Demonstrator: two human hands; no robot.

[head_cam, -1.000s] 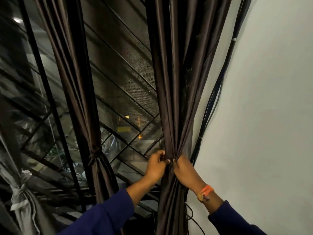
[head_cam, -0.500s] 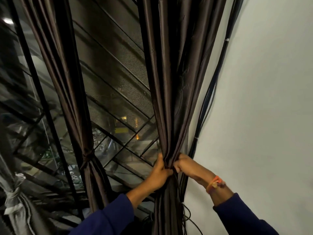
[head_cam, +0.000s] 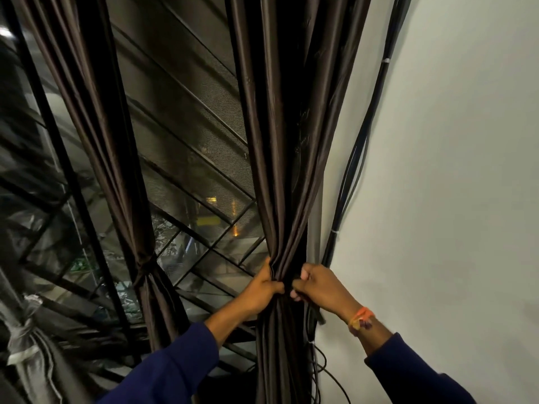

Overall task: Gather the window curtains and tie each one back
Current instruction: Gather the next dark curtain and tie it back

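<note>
Both hands are clenched on the gathered dark brown curtain (head_cam: 280,170) at its narrowest point: the left hand (head_cam: 262,290) wraps it from the window side, forearm angled up from a blue sleeve (head_cam: 172,365); the right hand (head_cam: 320,285) pinches it from the wall side, an orange wristband (head_cam: 360,317) just below. Against half a second ago, the right hand sits closer in and the bunch is tighter. Left of the left hand, well apart, a second curtain (head_cam: 145,266) hangs already tied. Black cables (head_cam: 358,147) run up the white wall (head_cam: 452,185) above the right hand.

No readable text, labels, numbers, or signs anywhere
</note>
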